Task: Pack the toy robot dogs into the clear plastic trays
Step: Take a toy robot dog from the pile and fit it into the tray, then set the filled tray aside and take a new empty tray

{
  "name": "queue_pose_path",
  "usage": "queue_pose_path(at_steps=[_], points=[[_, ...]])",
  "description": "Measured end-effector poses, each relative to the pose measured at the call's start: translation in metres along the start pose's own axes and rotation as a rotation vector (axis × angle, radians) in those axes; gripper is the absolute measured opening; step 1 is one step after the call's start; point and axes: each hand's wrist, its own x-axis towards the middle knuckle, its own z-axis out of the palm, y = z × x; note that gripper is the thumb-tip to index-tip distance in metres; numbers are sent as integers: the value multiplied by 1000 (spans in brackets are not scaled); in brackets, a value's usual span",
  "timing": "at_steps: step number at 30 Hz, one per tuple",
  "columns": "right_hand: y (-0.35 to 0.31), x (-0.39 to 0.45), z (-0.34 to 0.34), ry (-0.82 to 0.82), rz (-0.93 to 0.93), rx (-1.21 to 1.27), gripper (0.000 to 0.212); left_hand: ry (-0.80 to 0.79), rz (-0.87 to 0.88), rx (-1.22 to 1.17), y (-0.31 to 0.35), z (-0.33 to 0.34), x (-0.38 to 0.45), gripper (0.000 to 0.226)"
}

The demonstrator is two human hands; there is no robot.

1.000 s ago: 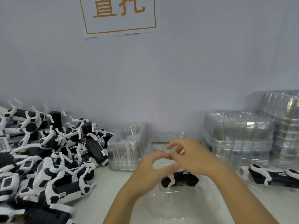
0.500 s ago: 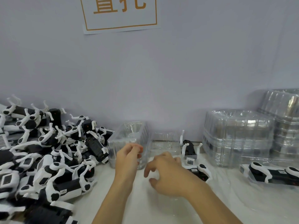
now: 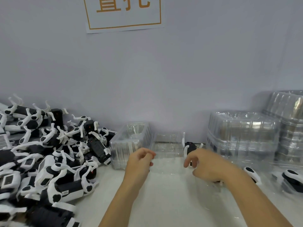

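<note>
A heap of black-and-white toy robot dogs (image 3: 54, 161) fills the left of the table. Two clear plastic trays stand at the back centre, a taller one (image 3: 129, 145) and a lower one (image 3: 168, 145). My left hand (image 3: 139, 164) has its thumb and fingertips pinched together at the lower tray's near-left corner. My right hand (image 3: 208, 166) hovers blurred to the right with loosely curled fingers, holding nothing. One toy dog (image 3: 190, 147) stands behind its fingers. A dog in a clear tray (image 3: 252, 175) lies just right of my right forearm.
Tall stacks of clear trays (image 3: 242, 138) stand at the back right, with a higher stack (image 3: 290, 128) beyond. Another packed dog (image 3: 293, 181) lies at the right edge. A wall with a paper sign (image 3: 123, 13) closes the back. White tabletop (image 3: 164, 202) lies under my arms.
My hands left the dog in its tray and moved apart. The left hand went to the trays at the back; the right hand shifted right, and the packed tray now lies further right.
</note>
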Motion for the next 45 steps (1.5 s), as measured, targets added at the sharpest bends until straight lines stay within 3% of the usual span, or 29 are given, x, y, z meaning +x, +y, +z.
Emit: queue_pose_path(at_steps=[5, 10, 16, 19, 22, 26, 28, 30, 32, 35, 40, 45], points=[[23, -8, -15, -42, 93, -48, 41, -45, 3, 36, -2, 2, 1, 38], [48, -16, -29, -53, 247, -57, 45, -47, -5, 33, -5, 0, 1, 33], [64, -24, -39, 13, 408, -32, 40, -43, -5, 27, -4, 1, 1, 29], [57, -24, -39, 40, 450, -159, 35, -41, -7, 23, -4, 0, 1, 28], [38, -17, -34, 118, 382, -253, 26, -39, -9, 24, -3, 0, 0, 28], [2, 2, -2, 317, 120, -91, 25, -48, -6, 29, -3, 0, 0, 27], [-16, 7, 22, 353, -45, -2, 37, -48, -7, 28, -3, 0, -1, 26], [-26, 9, 44, 289, -166, 37, 56, -46, -6, 25, -4, 0, -1, 26], [-28, 12, 60, 241, -172, 13, 64, -46, -5, 24, -4, 0, -1, 27], [-27, 16, 68, 292, -125, -74, 63, -49, -3, 24, -4, 0, -1, 31], [-27, 17, 65, 490, -39, -18, 32, -45, 0, 28, -4, 0, -1, 33], [-27, 17, 54, 640, -33, 153, 18, -5, 10, -13, -3, 0, 0, 31]])
